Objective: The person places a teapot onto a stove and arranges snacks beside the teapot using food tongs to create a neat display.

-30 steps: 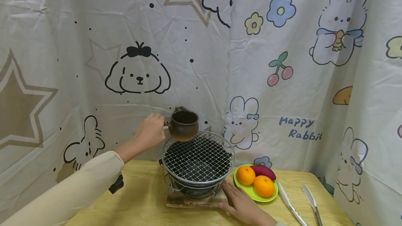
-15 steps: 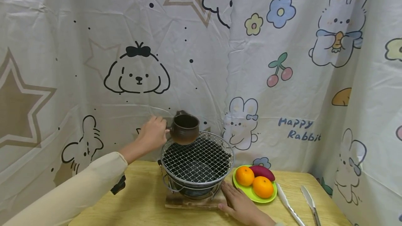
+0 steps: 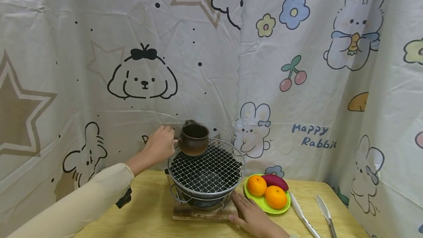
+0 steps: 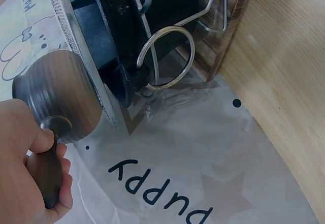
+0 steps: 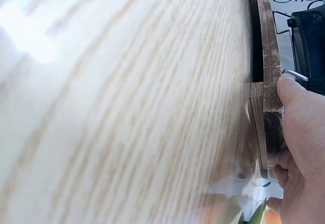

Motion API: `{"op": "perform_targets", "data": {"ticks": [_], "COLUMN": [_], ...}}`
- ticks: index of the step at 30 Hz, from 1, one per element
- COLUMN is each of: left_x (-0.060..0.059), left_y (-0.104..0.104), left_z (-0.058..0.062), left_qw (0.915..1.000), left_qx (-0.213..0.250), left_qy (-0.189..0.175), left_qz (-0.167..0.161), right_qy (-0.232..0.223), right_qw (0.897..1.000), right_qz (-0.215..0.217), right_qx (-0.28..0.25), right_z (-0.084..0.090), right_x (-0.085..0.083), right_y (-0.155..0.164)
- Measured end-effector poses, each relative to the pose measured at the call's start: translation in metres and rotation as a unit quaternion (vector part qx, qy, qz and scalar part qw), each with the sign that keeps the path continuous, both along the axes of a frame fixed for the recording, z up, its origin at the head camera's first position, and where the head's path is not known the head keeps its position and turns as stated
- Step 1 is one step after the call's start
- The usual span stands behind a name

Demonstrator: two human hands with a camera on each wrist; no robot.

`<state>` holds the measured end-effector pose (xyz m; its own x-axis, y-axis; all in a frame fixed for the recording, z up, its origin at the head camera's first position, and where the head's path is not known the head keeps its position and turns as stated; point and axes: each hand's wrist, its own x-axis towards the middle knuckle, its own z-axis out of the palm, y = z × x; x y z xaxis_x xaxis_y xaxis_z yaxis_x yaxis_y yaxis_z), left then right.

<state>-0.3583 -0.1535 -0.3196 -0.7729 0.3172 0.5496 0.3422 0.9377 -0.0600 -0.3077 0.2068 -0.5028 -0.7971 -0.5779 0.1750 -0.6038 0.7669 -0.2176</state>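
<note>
My left hand (image 3: 160,144) grips the side handle of a small brown clay pot (image 3: 194,140), its dark mouth facing up. The pot hangs over the back left of a wire grill mesh (image 3: 208,172) on a dark round stove (image 4: 167,3). In the left wrist view my fingers wrap the pot's handle (image 4: 44,173), thumb near its root. My right hand (image 3: 252,217) holds the right front corner of the wooden base (image 3: 198,214) under the stove. The right wrist view shows that thumb on the base near a wire foot (image 5: 294,74), the fingers at its end.
Right of the stove, a green plate (image 3: 282,210) bears two oranges (image 3: 276,197) and a purple sweet potato (image 3: 275,182). Metal tongs (image 3: 302,214) lie farther right on the wooden table (image 3: 142,208). A printed curtain (image 3: 205,65) stands close behind the stove.
My left hand has lowered the clay pot a little toward the grill mesh. The right hand keeps its place at the wooden base.
</note>
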Motion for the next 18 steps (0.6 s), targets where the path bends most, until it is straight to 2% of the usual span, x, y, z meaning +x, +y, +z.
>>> {"op": "perform_targets", "data": {"ticks": [10,18], "left_x": [-0.0010,0.0013], "left_y": [-0.0016,-0.0030], "left_z": [-0.0048,-0.0056], "left_qw": [1.0000,0.9999], "left_qx": [-0.001,0.006], "left_qy": [0.001,-0.014], "left_qz": [0.005,0.004], "right_qy": [-0.002,-0.006], "right_qw": [1.000,1.000], "right_qz": [-0.002,-0.005], "right_qx": [-0.002,-0.002], "right_z": [-0.0005,-0.0006], "right_x": [-0.0010,-0.0013], "right_y": [-0.0002,-0.0011]}}
